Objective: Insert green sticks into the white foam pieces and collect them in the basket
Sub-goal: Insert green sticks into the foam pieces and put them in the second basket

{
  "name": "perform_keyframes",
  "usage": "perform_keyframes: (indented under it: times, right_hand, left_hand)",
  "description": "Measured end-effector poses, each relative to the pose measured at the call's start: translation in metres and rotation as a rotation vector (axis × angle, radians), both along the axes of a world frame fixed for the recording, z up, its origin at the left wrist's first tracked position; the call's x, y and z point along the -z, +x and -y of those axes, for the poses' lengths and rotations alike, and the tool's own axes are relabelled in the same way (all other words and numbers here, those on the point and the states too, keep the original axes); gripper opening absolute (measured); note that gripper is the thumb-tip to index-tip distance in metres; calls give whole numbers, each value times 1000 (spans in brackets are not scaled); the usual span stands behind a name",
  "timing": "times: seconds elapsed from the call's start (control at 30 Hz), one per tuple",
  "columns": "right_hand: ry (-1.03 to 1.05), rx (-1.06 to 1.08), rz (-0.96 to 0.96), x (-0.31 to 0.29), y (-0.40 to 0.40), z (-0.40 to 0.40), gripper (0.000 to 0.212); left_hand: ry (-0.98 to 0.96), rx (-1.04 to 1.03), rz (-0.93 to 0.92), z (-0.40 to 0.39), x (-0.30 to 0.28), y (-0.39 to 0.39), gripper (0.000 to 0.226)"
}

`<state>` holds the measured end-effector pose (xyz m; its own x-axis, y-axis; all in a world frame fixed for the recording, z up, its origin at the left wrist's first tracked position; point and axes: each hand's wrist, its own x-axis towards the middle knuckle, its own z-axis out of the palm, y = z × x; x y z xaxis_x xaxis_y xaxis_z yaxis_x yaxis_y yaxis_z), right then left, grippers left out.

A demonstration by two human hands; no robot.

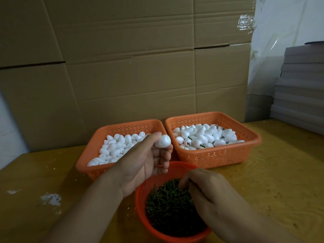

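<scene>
My left hand (145,162) is raised over the table with a white foam piece (163,141) pinched between thumb and fingertips. My right hand (208,192) reaches down into a round orange bowl (140,195) full of green sticks (168,206); its fingertips are pinched among the sticks, and whether they hold one is hidden. The left orange basket (91,146) holds plain white foam pieces. The right orange basket (219,155) holds foam pieces with green sticks in them.
A wall of brown cardboard (122,67) stands right behind the baskets. Grey flat boxes (299,88) are stacked at the back right. The yellow wooden table (280,172) has white foam crumbs (50,199) at the left.
</scene>
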<state>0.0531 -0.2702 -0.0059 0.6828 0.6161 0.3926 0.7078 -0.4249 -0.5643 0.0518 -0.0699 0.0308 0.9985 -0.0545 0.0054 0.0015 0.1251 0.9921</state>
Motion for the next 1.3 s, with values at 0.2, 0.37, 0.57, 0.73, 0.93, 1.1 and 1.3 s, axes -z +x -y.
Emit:
perform_keyframes:
  times: [0.2, 0.37, 0.57, 0.73, 0.93, 1.1, 1.3]
  right_hand:
    - [209, -71, -179, 8, 10, -2, 27]
    - [329, -44, -123, 12, 16, -3, 36]
    - [392, -21, -65, 9, 17, -1, 28]
    - [353, -32, -136, 13, 18, -2, 38]
    - [352, -72, -316, 15, 19, -3, 25]
    - [340, 3, -131, 10, 19, -4, 13]
    - [600, -59, -480, -8, 12, -2, 14]
  left_hand:
    - [9, -2, -7, 0, -1, -1, 39]
    - [11, 2, -10, 1, -1, -2, 38]
    - [19, -3, -16, 0, 0, 0, 39]
    - [24, 2, -21, 1, 0, 0, 39]
    - [29, 19, -26, 1, 0, -1, 36]
    - [29, 13, -20, 0, -1, -1, 37]
    - [27, 16, -23, 0, 0, -1, 37]
